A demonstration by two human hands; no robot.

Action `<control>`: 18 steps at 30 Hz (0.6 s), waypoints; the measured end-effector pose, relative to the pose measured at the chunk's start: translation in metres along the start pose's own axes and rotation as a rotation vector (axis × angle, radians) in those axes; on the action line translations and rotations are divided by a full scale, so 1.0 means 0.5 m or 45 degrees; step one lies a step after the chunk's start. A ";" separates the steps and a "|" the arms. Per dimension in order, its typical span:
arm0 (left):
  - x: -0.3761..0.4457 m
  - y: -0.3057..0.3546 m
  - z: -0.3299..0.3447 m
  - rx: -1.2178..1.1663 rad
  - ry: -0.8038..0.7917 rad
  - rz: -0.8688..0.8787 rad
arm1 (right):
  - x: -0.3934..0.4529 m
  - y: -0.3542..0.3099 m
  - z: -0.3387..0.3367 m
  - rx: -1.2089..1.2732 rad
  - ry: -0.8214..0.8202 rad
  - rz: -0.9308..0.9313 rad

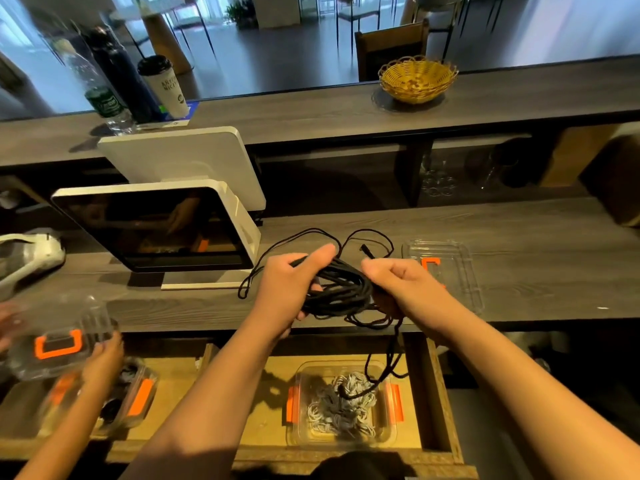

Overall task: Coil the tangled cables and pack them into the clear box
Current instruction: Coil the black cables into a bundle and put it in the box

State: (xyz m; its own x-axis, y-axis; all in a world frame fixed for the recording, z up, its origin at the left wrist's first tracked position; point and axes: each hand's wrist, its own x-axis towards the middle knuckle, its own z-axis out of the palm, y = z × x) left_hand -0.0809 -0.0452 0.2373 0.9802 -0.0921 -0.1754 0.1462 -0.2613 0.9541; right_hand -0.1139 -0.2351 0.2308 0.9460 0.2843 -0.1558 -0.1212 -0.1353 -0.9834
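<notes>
A bundle of black cable (341, 289) is held over the front edge of the grey counter (519, 265). My left hand (291, 285) grips the left side of the coil, thumb on top. My right hand (398, 282) holds its right side with curled fingers. Loose loops trail onto the counter behind, and a strand hangs down into the open drawer. Below, a clear box (343, 403) with orange latches holds grey-white cable. A clear lid (446, 268) with an orange clip lies on the counter beside my right hand.
A white point-of-sale screen (159, 230) stands at the left. Another person's hand (104, 355) holds a clear container (55, 341) at the far left, above another box in the wooden drawer (440, 393). A wicker basket (417, 79), cup and bottles sit on the upper shelf.
</notes>
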 end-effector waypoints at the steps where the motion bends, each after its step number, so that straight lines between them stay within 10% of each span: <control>1: 0.001 -0.005 0.000 -0.094 0.045 -0.038 | 0.000 0.005 0.003 0.011 0.013 -0.022; 7: 0.012 -0.019 0.019 -0.483 0.367 -0.227 | -0.007 0.042 0.067 -0.191 0.000 -0.052; 18: 0.019 -0.032 0.037 -0.035 0.737 0.223 | -0.018 0.018 0.091 -0.716 -0.015 -0.154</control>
State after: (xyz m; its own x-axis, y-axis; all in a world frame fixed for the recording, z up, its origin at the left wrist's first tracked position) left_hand -0.0762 -0.0595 0.2157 0.9025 0.4080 0.1379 -0.0279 -0.2641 0.9641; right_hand -0.1371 -0.1959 0.2193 0.9393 0.3394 -0.0497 0.1692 -0.5845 -0.7935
